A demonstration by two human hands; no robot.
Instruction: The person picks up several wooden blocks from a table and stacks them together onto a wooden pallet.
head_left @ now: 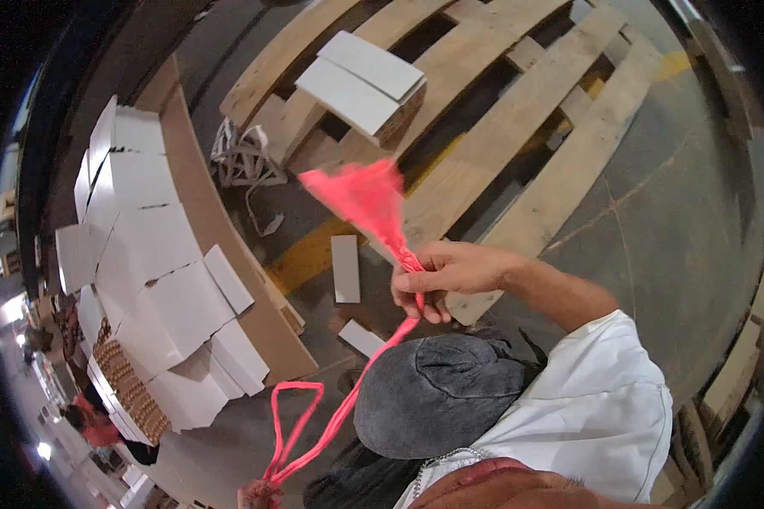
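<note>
A bright pink strip of thin, crumpled material [369, 204] flares wide at its far end and narrows into a twisted band. My right hand [441, 280] is closed round this band just below the flare. From there the band runs down and left, with a folded loop near its lower end. At the lower edge my left hand [259, 494] grips that end; only part of the hand shows. Below my right hand lies a rounded dark grey cloth shape [437, 394].
Beyond my hands a wooden pallet [518, 140] rests on the floor, with a white-topped box [361, 81] on it. White cartons [157, 280] are packed together on the left beside a brown board [221, 254]. A tangle of white strapping [244, 157] and a flat pale piece [345, 269] lie between.
</note>
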